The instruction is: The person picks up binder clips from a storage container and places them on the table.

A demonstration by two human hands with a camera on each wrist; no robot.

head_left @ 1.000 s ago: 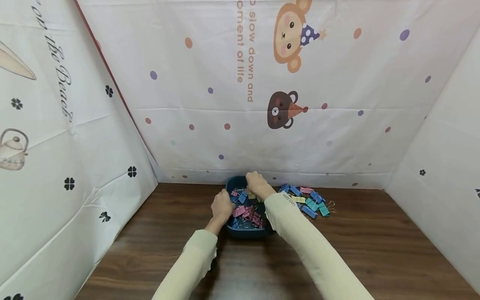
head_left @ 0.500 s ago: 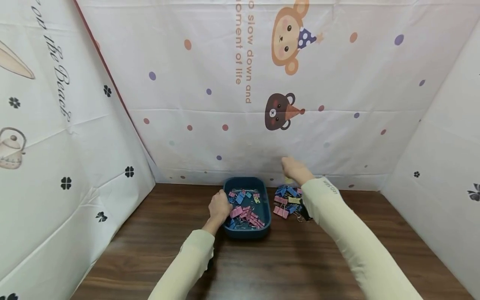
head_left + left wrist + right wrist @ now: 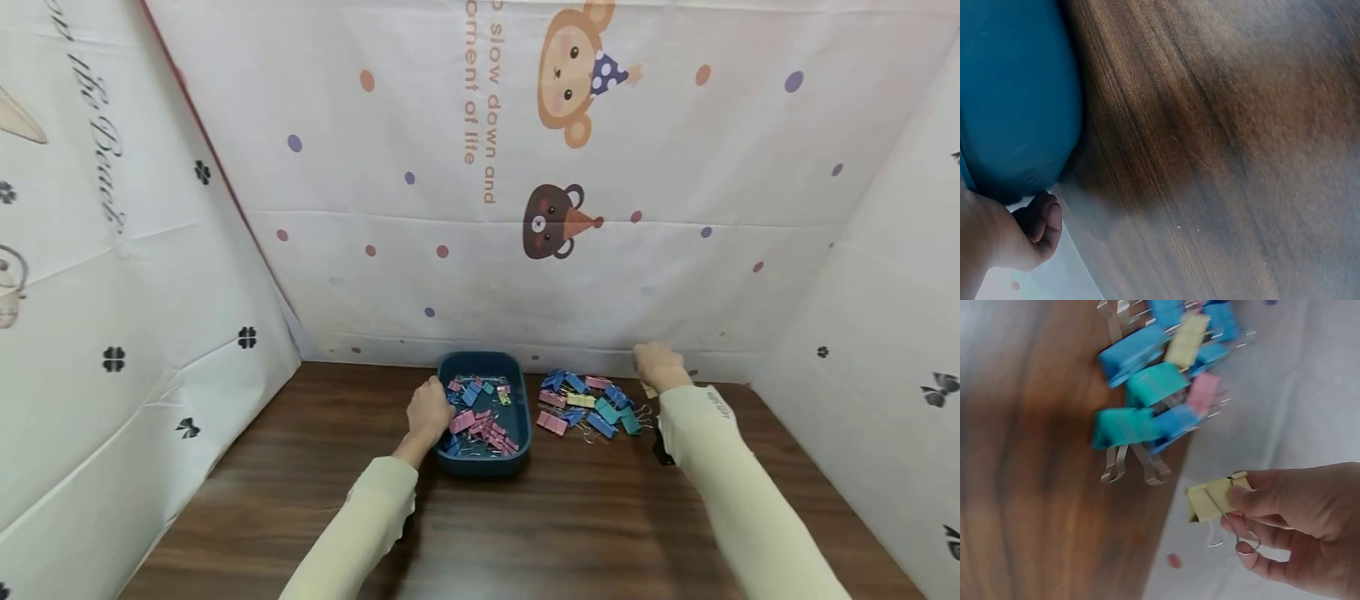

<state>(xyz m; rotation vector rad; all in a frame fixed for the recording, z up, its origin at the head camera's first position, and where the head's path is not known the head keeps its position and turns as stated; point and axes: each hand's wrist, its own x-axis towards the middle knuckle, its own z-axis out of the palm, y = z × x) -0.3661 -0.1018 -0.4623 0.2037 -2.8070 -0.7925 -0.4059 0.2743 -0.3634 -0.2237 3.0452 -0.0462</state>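
My left hand [image 3: 430, 410] grips the left rim of a dark blue plastic bin [image 3: 483, 468]. In the left wrist view its curled fingers lie at the end of the bin wall [image 3: 1019, 94]. Inside the bin, pink binder clips [image 3: 487, 430] lie toward the front, with smaller blue, pink and yellow ones behind. A yellow binder clip [image 3: 1207, 499] is pinched between the thumb and fingers of my right hand [image 3: 1304, 519], its wire handles pointing down. That hand is right of a loose pile of pink, blue, teal and yellow binder clips [image 3: 581, 400] on the table.
The brown wood-grain table [image 3: 525, 533] carries both the bin and the pile. A white printed cloth [image 3: 420, 283] rises directly behind them, and more cloth closes off the left [image 3: 187, 358] and right sides.
My right hand has left the bin and swung right, past the clip pile, with the yellow binder clip in its fingers. My left hand has kept its grip on the bin.
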